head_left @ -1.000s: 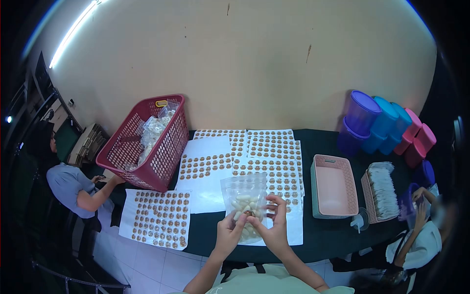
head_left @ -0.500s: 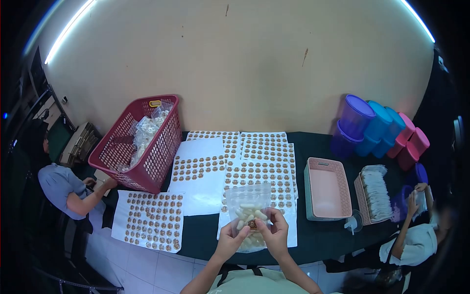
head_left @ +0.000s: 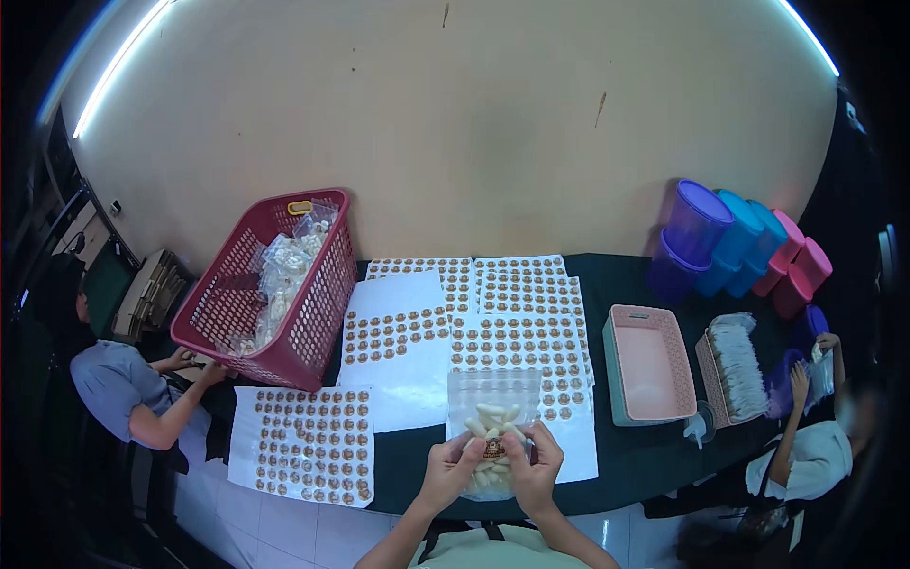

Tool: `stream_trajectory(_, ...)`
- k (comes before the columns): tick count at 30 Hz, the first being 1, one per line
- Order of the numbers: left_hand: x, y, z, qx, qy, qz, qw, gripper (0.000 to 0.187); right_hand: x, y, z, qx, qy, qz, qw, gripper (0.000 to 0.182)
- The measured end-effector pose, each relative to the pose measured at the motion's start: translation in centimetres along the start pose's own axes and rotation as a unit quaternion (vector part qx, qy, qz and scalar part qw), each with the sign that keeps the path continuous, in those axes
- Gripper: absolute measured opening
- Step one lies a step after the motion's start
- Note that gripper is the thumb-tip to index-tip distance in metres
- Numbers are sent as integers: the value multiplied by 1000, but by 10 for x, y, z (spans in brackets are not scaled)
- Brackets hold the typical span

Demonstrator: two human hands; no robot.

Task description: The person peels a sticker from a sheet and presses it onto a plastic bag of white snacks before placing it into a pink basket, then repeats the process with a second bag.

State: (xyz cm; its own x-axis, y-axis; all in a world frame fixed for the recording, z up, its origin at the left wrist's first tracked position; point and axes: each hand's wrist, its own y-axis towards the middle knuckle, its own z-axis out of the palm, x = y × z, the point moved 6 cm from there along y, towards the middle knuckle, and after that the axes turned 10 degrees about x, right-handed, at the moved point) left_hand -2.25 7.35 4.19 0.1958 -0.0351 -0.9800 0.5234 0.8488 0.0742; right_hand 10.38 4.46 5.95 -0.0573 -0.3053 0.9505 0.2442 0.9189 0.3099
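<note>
A clear zip bag [head_left: 493,394] of white, capsule-like pieces is held upright near the table's front edge. My left hand [head_left: 449,474] grips its left side, and my right hand [head_left: 536,469] grips the right side. Both thumbs rest at a small brown round sticker [head_left: 494,449] on the bag's front. Behind the bag lie white sheets [head_left: 517,332] with rows of the same brown stickers. One more sticker sheet [head_left: 303,441] is at the front left, and a partly used one [head_left: 393,389] lies between.
A maroon basket [head_left: 318,327] holds filled bags at the left. Pink trays [head_left: 654,365], a basket of flat packets [head_left: 735,370] and coloured containers [head_left: 697,223] stand at the right. A person [head_left: 133,389] works at the left, another person [head_left: 806,460] at the right.
The view has shifted slightly. Both hands still hold the bag, thumbs at the sticker. The left person's hands and the right person's hands have moved a little.
</note>
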Motion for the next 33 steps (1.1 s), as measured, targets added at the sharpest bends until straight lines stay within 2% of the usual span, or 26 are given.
stream_trajectory(3,0,3,-19,-11,19,0,1000,33,-10,6,17,-3,37,26,999,15)
stream_trajectory(5,0,2,-30,-22,27,0,999,33,-3,11,30,3,8,3,1000,19)
stream_trajectory(8,-10,-1,-40,-8,130,20,991,31,-9,15,37,22,-67,8,997,22)
stream_trajectory(9,-16,-2,-43,-7,171,19,985,31,-6,16,41,14,-49,8,999,20)
stream_trajectory(11,-23,-5,-50,-6,207,25,978,30,-14,16,47,2,35,73,997,18)
stream_trajectory(14,-28,-11,-60,2,274,91,957,30,-11,15,59,-4,-2,34,999,19)
stream_trajectory(18,-31,-18,-79,-8,254,88,963,29,-17,17,82,5,-4,35,999,23)
stream_trajectory(21,-35,-21,-100,-59,209,102,971,28,-23,24,104,38,55,68,995,27)
stream_trajectory(23,-37,-22,-115,-66,200,52,976,26,-22,26,119,71,66,45,994,28)
stream_trajectory(24,-41,-23,-118,-69,201,56,975,26,-22,27,124,75,67,42,994,28)
stream_trajectory(27,-50,-25,-121,-70,256,63,962,29,-20,30,131,56,5,15,998,28)
stream_trajectory(29,-53,-29,-113,-64,328,134,933,28,-25,28,127,52,-3,12,999,27)
stream_trajectory(30,-49,-29,-111,-30,358,115,926,27,-24,26,123,35,-13,14,999,28)
stream_trajectory(33,-46,-28,-106,-20,339,134,931,28,-25,24,119,5,-26,20,999,32)
